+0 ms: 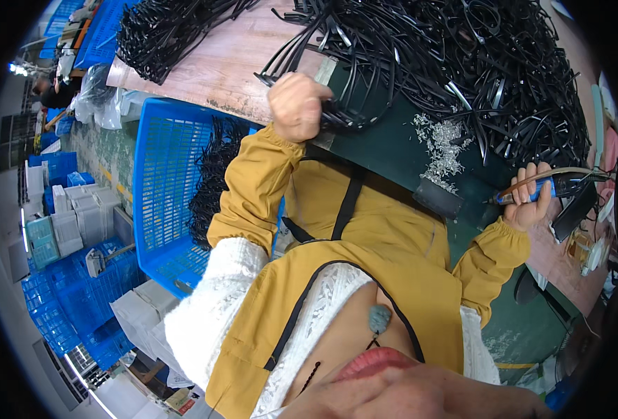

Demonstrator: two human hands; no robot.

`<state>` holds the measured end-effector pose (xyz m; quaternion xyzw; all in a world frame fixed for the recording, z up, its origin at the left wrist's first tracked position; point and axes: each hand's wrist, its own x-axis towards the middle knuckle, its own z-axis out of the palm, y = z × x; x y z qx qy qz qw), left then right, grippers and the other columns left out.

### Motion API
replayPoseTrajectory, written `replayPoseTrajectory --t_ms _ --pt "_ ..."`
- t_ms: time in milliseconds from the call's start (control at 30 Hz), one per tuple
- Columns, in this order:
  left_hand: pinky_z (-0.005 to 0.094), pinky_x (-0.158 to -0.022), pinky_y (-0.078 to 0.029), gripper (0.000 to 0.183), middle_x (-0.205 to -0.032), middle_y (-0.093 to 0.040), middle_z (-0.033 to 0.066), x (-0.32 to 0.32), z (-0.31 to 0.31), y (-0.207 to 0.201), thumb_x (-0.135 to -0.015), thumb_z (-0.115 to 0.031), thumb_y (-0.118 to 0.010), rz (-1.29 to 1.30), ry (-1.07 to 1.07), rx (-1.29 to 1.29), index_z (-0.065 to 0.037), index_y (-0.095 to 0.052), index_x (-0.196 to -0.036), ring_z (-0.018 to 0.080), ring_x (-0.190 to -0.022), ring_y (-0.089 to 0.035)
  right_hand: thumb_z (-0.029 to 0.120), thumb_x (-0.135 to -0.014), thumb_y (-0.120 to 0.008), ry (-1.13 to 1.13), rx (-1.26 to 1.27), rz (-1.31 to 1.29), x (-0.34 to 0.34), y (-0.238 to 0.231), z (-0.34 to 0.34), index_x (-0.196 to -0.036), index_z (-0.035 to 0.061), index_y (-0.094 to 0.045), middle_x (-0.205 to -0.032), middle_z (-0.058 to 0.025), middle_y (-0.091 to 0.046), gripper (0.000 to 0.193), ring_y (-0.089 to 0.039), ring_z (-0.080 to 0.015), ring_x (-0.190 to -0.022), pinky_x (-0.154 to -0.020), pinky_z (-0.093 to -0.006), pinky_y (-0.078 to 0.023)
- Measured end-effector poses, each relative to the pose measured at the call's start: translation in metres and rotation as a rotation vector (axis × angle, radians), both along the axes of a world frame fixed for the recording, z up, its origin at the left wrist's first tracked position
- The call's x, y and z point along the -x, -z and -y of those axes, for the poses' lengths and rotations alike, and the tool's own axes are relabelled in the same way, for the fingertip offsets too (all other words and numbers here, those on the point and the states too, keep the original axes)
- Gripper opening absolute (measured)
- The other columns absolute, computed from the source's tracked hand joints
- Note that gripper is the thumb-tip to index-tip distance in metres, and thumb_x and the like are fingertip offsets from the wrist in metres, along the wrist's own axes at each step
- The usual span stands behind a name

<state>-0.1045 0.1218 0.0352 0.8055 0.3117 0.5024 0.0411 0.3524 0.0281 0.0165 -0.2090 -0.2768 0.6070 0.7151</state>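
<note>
My left hand (297,106) is closed at the near edge of the worktable, a little blurred, with black eyeglass frames (347,117) at its knuckles. Their thin arms fan out beyond the fist, and the fingers hide the gripped part. In my right hand (530,195) is a blue and black electric screwdriver (566,186), its tip pointing left over the green mat (392,150). Between the hands lies a scatter of tiny silvery screws (443,150), running down to a dark flat piece (438,199) at the table's edge.
A large heap of black eyeglass frames (455,63) covers the far side; another bundle (173,35) lies far left. Below the table's left edge, a blue plastic basket (173,188) holds more black frames. A cable (581,170) runs by my right hand. Blue crates (78,293) stand leftward.
</note>
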Motion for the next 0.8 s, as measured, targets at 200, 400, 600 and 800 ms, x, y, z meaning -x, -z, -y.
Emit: replayPoseTrajectory --t_ms 200,400,600,800 --pt "0.0309 -0.059 -0.046 0.052 -0.067 -0.064 0.0099 0.076 -0.022 -0.016 -0.106 -0.034 -0.044 0.327 -0.251 0.075 0.0 -0.07 -0.078 0.0207 -0.061 -0.062 0.026 -0.101 -0.062 0.025 0.02 -0.038 -0.003 0.007 0.004 -0.111 0.0085 -0.049 -0.078 0.0007 -0.042 0.024 -0.039 -0.006 -0.06 -0.047 -0.0172 -0.032" --pt "0.0365 -0.07 -0.051 0.025 -0.086 -0.07 0.0147 0.116 -0.062 -0.036 -0.096 -0.022 -0.068 -0.327 -0.46 0.552 0.002 -0.072 -0.09 0.031 -0.078 -0.067 0.041 -0.103 -0.06 0.348 0.022 0.29 -0.016 0.009 0.002 -0.129 0.0018 -0.056 -0.097 -0.0082 -0.06 0.047 -0.059 -0.0174 -0.078 -0.064 -0.0261 -0.048" --pt "0.0367 -0.082 -0.054 0.014 -0.098 -0.071 0.0144 -0.018 -0.087 -0.068 -0.091 -0.009 -0.072 -0.158 -0.147 0.151 -0.002 -0.072 -0.104 0.0332 -0.092 -0.069 0.029 -0.092 -0.068 0.932 0.087 1.918 -0.075 0.016 -0.025 -0.127 0.0063 -0.066 -0.122 -0.0194 -0.066 0.042 -0.064 -0.0338 -0.111 -0.097 -0.0437 -0.052" --pt "0.0477 -0.116 -0.036 0.044 -0.141 -0.058 0.0129 -0.18 -0.135 -0.045 -0.092 -0.018 -0.068 -0.711 -0.151 -0.284 -0.006 -0.062 -0.134 0.0311 -0.134 -0.052 0.024 -0.082 -0.079 1.084 0.272 1.568 -0.093 0.056 -0.032 -0.126 0.0142 -0.069 -0.131 -0.0167 -0.059 0.046 -0.057 -0.0342 -0.121 -0.104 -0.044 -0.046"
